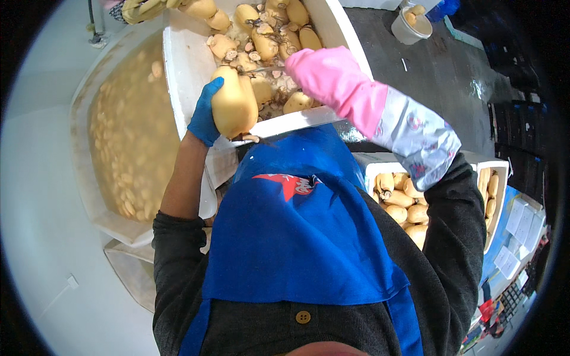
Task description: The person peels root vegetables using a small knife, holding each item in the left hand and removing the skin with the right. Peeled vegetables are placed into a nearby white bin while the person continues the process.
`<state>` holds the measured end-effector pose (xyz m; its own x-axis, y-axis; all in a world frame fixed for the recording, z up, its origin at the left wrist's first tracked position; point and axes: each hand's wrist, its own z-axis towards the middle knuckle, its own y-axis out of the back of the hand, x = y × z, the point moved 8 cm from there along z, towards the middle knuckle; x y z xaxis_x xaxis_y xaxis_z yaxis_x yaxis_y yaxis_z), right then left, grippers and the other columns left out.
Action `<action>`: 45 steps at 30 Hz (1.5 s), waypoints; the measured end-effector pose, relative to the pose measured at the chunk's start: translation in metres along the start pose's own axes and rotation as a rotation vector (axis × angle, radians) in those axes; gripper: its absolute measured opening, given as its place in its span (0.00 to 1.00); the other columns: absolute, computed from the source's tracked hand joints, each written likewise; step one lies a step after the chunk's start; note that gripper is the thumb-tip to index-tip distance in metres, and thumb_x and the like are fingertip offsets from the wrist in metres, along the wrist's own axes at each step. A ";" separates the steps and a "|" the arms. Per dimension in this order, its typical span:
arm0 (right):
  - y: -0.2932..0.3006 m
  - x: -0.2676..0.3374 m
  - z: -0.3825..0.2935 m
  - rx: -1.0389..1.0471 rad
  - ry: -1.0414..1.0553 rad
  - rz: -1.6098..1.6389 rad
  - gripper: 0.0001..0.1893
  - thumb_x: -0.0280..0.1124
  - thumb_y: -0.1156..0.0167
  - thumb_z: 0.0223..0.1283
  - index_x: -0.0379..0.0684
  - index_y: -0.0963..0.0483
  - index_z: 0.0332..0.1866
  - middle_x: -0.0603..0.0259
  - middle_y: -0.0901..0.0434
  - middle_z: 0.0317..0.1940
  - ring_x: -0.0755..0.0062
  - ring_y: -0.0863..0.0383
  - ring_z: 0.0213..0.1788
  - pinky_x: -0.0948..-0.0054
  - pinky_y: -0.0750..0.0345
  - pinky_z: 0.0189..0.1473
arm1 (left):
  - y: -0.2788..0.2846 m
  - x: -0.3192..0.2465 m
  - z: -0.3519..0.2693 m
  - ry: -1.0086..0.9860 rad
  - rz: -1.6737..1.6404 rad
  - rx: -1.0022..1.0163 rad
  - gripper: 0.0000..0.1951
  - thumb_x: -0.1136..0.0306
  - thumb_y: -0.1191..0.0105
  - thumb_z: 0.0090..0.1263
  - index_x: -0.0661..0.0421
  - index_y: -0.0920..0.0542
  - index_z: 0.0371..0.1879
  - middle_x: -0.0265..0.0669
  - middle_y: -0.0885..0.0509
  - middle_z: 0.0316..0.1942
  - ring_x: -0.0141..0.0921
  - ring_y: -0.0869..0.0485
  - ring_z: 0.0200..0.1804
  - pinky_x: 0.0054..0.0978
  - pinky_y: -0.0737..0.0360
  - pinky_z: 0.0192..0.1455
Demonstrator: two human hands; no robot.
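Observation:
My left hand (205, 111), in a blue glove, grips a thick, peeled-looking lotus root segment (234, 104) by its left side, upright over the near edge of a white foam box (187, 84). A thin stub juts from the segment's lower end. My right hand (329, 73) wears a pink rubber glove with a silvery patterned cuff. A thin metal blade (267, 69), apparently a knife's, extends left from it to the dark upper end of the segment. The handle is hidden inside my fist. Below lie more lotus root segments (265, 44) among cut-off ends (254, 56) and dark trimmings.
On the left stands a large tub (82, 129) of murky water with many pale pieces. A co-worker's yellow-gloved hand (147, 10) shows at the top left. Foam boxes of lotus roots (398, 199) stand at my right. A white bucket (412, 33) sits on the wet floor (445, 66).

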<state>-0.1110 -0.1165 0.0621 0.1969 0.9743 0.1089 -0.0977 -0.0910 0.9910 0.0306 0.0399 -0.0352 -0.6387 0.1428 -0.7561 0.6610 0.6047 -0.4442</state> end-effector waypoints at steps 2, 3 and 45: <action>-0.017 -0.018 0.001 0.195 -0.185 0.602 0.13 0.41 0.41 0.69 0.42 0.19 0.40 0.57 0.20 0.21 0.64 0.18 0.22 0.64 0.22 0.23 | -0.006 0.005 -0.003 0.087 -0.062 0.047 0.31 0.45 0.54 0.76 0.60 0.27 0.66 0.47 0.17 0.56 0.42 0.15 0.55 0.40 0.17 0.61; -0.041 -0.024 -0.009 0.444 -0.423 0.959 0.19 0.47 0.43 0.74 0.41 0.18 0.41 0.63 0.22 0.20 0.72 0.20 0.19 0.70 0.24 0.21 | -0.015 -0.009 -0.006 -0.085 0.028 0.156 0.33 0.43 0.59 0.78 0.63 0.29 0.67 0.52 0.17 0.55 0.45 0.14 0.54 0.44 0.17 0.60; 0.004 0.005 -0.020 -0.122 -0.231 0.591 0.22 0.49 0.44 0.74 0.39 0.24 0.32 0.44 0.23 0.21 0.39 0.19 0.29 0.51 0.23 0.34 | -0.011 -0.053 -0.017 -0.526 0.376 -0.198 0.34 0.62 0.34 0.61 0.60 0.30 0.67 0.41 0.21 0.57 0.35 0.20 0.58 0.35 0.20 0.61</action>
<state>-0.1298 -0.1078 0.0649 0.2797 0.6962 0.6611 -0.3618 -0.5614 0.7443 0.0503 0.0388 0.0178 -0.0696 0.0016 -0.9976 0.6842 0.7278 -0.0466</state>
